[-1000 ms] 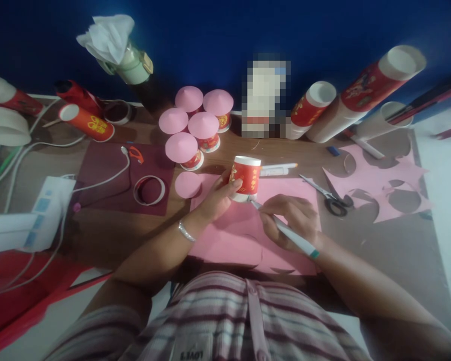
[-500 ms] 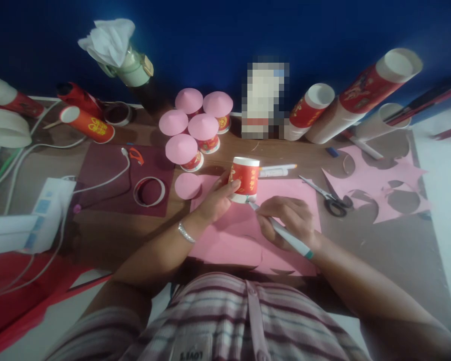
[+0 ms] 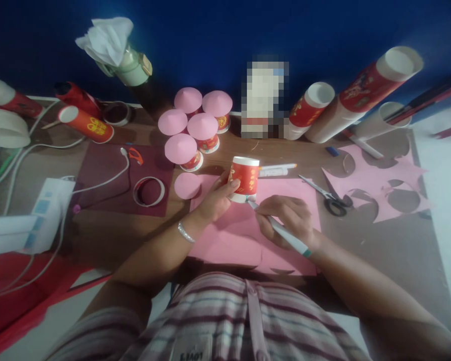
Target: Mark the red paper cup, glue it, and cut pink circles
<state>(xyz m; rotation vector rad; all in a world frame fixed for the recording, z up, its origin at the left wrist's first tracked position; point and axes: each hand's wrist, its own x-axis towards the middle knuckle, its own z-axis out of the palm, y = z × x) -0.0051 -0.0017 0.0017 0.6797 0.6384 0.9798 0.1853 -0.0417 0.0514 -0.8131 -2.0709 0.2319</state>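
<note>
A red and white paper cup [image 3: 247, 176] with gold lettering stands upright in my left hand [image 3: 221, 195], thumb across its front. My right hand [image 3: 285, 215] grips a white marker [image 3: 289, 236] with a green end band. The marker's tip touches the cup's white lower band, where a small green mark shows; its exact shape is too small to tell. Beneath both hands lie pink paper sheets [image 3: 233, 245]. Just left of my left hand is a pink paper disc [image 3: 188, 186]. Behind the cup lie two more white pens [image 3: 274, 171].
Several red cups with pink cone tops [image 3: 203, 126] stand at back centre. Scissors [image 3: 328, 198] and cut pink scraps [image 3: 379, 185] lie at right, with tall cup stacks [image 3: 364, 95] behind. At left are a white ring [image 3: 149, 191], a power strip [image 3: 47, 215] and cables.
Almost nothing differs. Both hands keep their hold, and the marker tip stays on the cup's lower band with only a very slight shift.
</note>
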